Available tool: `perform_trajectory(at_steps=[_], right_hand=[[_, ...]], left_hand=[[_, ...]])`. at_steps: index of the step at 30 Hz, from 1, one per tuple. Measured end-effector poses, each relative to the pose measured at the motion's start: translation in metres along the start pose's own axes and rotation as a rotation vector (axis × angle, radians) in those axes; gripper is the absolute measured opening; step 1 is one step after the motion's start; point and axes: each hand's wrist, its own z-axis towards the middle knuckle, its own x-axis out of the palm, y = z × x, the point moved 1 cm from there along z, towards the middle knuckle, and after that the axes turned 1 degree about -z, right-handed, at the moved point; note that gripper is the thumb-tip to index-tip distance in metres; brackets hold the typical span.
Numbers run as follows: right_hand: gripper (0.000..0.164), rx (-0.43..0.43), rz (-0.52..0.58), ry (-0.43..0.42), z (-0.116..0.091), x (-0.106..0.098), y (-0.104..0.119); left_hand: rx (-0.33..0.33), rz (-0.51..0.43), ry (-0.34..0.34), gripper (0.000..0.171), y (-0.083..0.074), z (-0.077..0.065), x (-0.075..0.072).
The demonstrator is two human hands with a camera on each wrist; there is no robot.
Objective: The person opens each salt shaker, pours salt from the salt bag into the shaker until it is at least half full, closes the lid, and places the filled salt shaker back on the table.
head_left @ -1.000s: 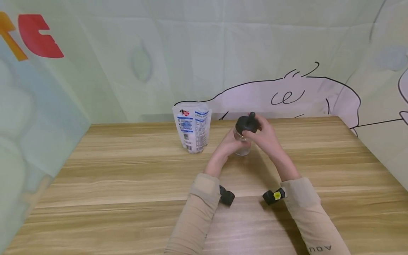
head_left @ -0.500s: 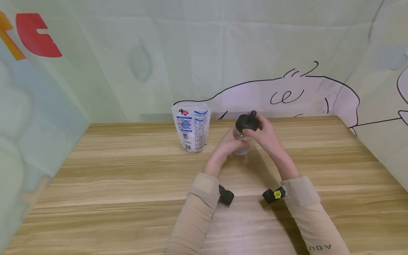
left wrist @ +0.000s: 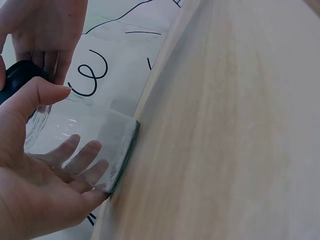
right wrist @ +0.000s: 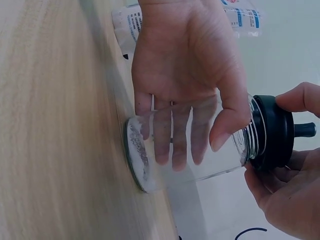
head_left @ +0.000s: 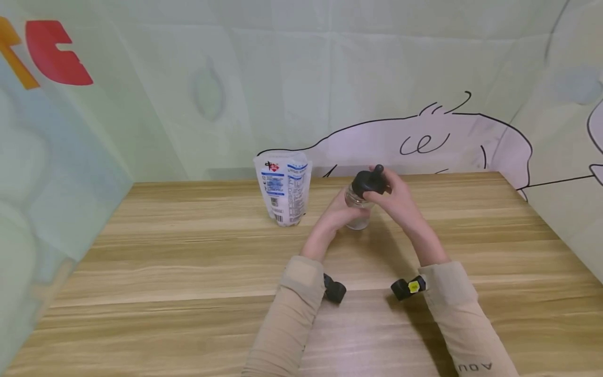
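A clear glass jar (head_left: 358,222) stands on the wooden table, with a little white granular stuff in its bottom, seen through the glass (right wrist: 195,140) in the right wrist view. My left hand (head_left: 336,212) wraps round the jar's body, thumb on one side and fingers on the other. My right hand (head_left: 398,199) grips the black lid (head_left: 367,183), which has a small knob on top. Thread rings of the neck (right wrist: 254,132) show beside the lid's edge. Whether the lid still touches the neck, I cannot tell.
A white pouch (head_left: 284,188) with blue print stands upright left of the jar, near the table's back edge. The wooden table (head_left: 188,293) meets a printed cloth backdrop (head_left: 282,78). A black device (head_left: 334,290) sits at each wrist.
My right hand and the black lid have shifted slightly right, baring more of the jar's neck on the left. The left hand, the jar and the pouch stay put.
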Motion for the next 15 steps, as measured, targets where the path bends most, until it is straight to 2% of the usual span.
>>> perform_trajectory(at_steps=[4,15], right_hand=[[0.063,0.007,-0.009,0.013,-0.0017,-0.0029,0.002],[0.062,0.025,-0.067,0.054,-0.0035,-0.0105,0.0018]], left_hand=[[-0.012,-0.001,-0.002,0.072,-0.0006,-0.0009,0.0],[0.018,0.002,0.001,0.071,0.0005,-0.0002,0.0]])
